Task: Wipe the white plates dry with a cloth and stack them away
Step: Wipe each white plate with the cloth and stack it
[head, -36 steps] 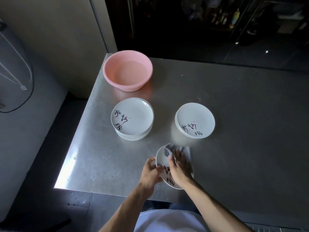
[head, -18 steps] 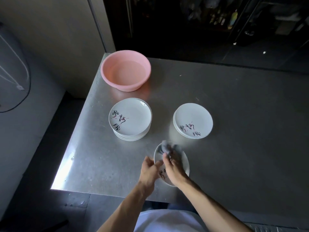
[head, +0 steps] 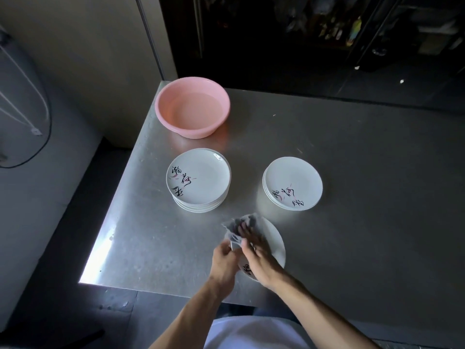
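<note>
Plate (head: pixel 275 244) under work sits at the near edge of the steel table (head: pixel 364 197), directly in front of the body, between both hands. Left hand (head: pixel 224 258) grips the plate's left rim, fingers curled round it. Right hand (head: pixel 255 250) lies on the plate's face with fingers spread fairly flat, pressing the grey cloth (head: pixel 239 224) against the far-left part of the dish; some motion blur there. Cannot tell whether the plate rests on the table or is held just above it. Two piles stand beyond the hands: the taller stack (head: pixel 198 180) forward and to the left, the shorter stack (head: pixel 293 183) forward and to the right, well apart from each other, with the pink basin (head: pixel 192 107) further back on the left. Judgement: the shorter stack is probably the dried pile, so the set-down goes forward-right. The right hand is the nearer one to it, but the left hand has the grip. The plate is round, so no axis to align.
</note>
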`<state>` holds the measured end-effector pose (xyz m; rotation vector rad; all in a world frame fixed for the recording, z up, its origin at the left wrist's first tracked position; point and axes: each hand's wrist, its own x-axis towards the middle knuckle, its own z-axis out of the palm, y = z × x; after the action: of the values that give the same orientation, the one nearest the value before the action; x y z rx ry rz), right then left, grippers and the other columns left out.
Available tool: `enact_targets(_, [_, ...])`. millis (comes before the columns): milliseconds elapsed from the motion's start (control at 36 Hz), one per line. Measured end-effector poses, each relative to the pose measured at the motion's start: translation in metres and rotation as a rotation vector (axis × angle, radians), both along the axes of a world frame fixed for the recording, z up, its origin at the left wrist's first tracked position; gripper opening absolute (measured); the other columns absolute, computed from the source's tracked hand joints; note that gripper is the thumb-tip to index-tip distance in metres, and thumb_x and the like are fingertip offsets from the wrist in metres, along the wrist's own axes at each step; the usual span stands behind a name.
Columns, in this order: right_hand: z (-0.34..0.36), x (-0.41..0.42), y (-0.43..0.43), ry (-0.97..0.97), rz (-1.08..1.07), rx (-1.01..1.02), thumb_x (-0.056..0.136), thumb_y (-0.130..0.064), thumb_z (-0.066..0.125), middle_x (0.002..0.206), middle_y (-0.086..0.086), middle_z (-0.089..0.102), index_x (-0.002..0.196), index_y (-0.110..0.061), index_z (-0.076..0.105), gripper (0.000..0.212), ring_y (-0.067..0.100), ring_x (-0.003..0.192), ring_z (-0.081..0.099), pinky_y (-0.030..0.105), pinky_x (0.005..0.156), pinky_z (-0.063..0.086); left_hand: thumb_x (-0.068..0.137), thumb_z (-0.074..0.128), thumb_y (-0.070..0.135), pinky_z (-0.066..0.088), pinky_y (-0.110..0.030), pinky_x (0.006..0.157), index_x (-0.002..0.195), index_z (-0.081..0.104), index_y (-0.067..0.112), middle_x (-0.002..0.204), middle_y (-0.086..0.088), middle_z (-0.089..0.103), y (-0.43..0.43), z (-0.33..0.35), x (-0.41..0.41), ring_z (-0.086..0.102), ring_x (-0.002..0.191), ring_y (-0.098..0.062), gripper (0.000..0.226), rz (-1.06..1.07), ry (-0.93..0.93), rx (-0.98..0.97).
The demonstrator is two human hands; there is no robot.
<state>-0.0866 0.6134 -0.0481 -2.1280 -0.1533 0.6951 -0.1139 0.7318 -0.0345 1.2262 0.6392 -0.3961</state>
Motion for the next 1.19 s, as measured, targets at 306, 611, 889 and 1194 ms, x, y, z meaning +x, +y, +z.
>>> enact_targets(306, [0.005,0.001,0.003,-0.109,-0.075,-0.035,0.108,-0.035,0.028,0.161,-0.004,0.031,0.156,-0.025,0.030,0.049,0.012,0.149,0.022,0.030,0.123,0.011,0.096,0.061,0.003,0.059,-0.060,0.083,0.090,0.044,0.014,0.086,-0.017,0.060,0.000,-0.003,0.004,0.065,0.084,-0.030,0.021,0.048,0.150,0.053])
enact_targets(611, [0.001,-0.039,-0.035,-0.091,0.257,-0.607,0.097,-0.050,-0.003,0.167,0.011,0.001,0.160,-0.020,0.010,0.071,0.028,0.154,-0.002,0.042,0.123,-0.002,0.103,0.061,0.018,0.063,-0.045,0.079,0.128,0.065,0.018,0.110,-0.010,0.075,-0.002,-0.009,0.009,0.070,0.105,-0.030,0.025,0.182,0.156,0.015])
enact_targets(889, [0.022,0.006,0.005,-0.166,-0.323,-0.130,0.098,-0.030,0.054,0.158,0.005,0.032,0.155,-0.016,0.024,0.066,0.018,0.146,0.032,0.037,0.116,0.034,0.105,0.022,0.065,0.052,-0.033,0.090,0.126,0.074,0.032,0.124,0.000,0.077,-0.035,0.012,0.003,0.071,0.118,-0.016,0.066,0.025,-0.005,-0.151])
enact_targets(1194, [0.057,0.029,-0.059,-0.176,-0.560,-0.062,0.082,-0.034,0.077,0.074,-0.005,0.072,0.084,-0.015,0.068,0.021,0.009,0.069,0.065,0.017,0.063,0.049,0.112,0.044,0.038,0.044,-0.046,0.117,0.151,0.052,0.021,0.153,0.000,0.054,-0.020,-0.018,0.017,0.053,0.140,-0.020,0.043,0.025,0.085,-0.016])
